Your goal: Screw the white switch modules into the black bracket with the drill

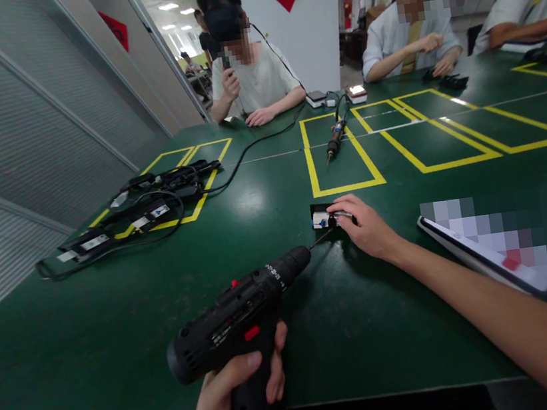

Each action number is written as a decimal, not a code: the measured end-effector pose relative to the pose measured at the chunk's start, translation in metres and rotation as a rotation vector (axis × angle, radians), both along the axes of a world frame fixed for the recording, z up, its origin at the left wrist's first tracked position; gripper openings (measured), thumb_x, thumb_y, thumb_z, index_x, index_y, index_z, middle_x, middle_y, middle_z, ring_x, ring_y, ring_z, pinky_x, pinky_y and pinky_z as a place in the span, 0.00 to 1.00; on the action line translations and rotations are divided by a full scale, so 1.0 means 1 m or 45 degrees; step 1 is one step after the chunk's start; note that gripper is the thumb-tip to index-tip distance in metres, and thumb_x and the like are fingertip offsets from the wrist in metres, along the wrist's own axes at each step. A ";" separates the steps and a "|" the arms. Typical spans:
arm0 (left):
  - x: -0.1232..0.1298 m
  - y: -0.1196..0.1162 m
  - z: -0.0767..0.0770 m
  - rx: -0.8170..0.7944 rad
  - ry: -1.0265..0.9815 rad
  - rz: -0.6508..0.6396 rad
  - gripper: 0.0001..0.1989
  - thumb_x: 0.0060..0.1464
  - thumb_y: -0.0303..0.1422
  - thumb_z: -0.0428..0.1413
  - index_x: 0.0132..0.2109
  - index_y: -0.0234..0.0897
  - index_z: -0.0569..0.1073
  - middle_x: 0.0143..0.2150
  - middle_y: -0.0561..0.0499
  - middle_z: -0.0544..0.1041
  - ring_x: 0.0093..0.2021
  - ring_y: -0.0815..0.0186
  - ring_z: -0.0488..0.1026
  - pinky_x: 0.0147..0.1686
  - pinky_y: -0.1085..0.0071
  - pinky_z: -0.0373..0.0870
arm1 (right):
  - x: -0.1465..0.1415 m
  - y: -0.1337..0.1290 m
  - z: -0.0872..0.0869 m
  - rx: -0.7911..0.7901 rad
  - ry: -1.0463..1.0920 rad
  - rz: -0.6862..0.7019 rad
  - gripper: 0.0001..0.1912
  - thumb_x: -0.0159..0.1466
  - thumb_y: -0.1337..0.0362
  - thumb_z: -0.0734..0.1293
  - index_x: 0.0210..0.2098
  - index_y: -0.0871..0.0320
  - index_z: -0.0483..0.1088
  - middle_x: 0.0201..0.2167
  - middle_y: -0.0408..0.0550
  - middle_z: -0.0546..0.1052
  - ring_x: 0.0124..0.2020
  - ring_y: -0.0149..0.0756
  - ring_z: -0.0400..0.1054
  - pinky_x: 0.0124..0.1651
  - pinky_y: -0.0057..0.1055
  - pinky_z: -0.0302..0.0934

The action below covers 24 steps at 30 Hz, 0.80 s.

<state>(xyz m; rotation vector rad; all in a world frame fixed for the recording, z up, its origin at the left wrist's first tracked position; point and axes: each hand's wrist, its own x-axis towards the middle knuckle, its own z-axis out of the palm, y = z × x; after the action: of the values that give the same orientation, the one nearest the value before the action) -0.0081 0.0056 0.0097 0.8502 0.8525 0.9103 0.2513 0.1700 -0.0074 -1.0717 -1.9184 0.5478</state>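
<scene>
A black cordless drill with red buttons fills the lower left, and my left hand is wrapped round its grip. Its long thin bit points right and away, its tip close to a small black box-like part with a white label. Whether the tip touches that part I cannot tell. Over the part's right end, the fingers of my right hand are closed, pressing it on the green table. Those fingers hide some of the part.
Black power strips with cables lie at the left within yellow tape. A soldering-iron-like tool rests in a taped box ahead. Right of my arm is a tablet-like object, partly blurred. Several people sit across the table.
</scene>
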 end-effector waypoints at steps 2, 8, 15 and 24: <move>0.000 0.001 0.001 0.015 0.002 -0.010 0.15 0.50 0.36 0.49 0.40 0.27 0.67 0.18 0.47 0.70 0.19 0.66 0.64 0.22 0.70 0.60 | 0.000 0.000 -0.001 0.005 0.002 -0.004 0.15 0.61 0.70 0.56 0.43 0.57 0.70 0.45 0.51 0.68 0.48 0.39 0.62 0.54 0.40 0.56; 0.000 0.001 0.000 0.038 -0.010 -0.011 0.14 0.50 0.35 0.48 0.40 0.27 0.67 0.17 0.47 0.70 0.19 0.66 0.64 0.22 0.70 0.60 | 0.000 -0.001 0.000 0.004 -0.003 -0.002 0.15 0.61 0.70 0.57 0.43 0.57 0.70 0.44 0.51 0.68 0.48 0.39 0.62 0.54 0.40 0.56; 0.003 -0.002 -0.001 0.014 -0.029 0.095 0.11 0.50 0.35 0.50 0.35 0.29 0.68 0.20 0.50 0.67 0.17 0.70 0.61 0.20 0.69 0.62 | 0.000 -0.002 0.002 -0.021 -0.006 -0.002 0.15 0.61 0.69 0.56 0.43 0.57 0.70 0.45 0.51 0.68 0.49 0.40 0.62 0.54 0.41 0.56; 0.003 -0.001 0.003 0.010 -0.018 0.032 0.13 0.51 0.35 0.49 0.37 0.28 0.68 0.18 0.49 0.68 0.18 0.68 0.63 0.22 0.71 0.60 | 0.000 -0.002 0.004 -0.016 -0.007 -0.001 0.15 0.61 0.69 0.56 0.43 0.56 0.70 0.45 0.51 0.68 0.49 0.40 0.62 0.54 0.42 0.56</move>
<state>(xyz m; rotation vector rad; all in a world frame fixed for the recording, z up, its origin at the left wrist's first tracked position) -0.0053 0.0051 0.0123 0.8407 0.8494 0.9408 0.2512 0.1683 -0.0036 -1.0829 -1.9211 0.5574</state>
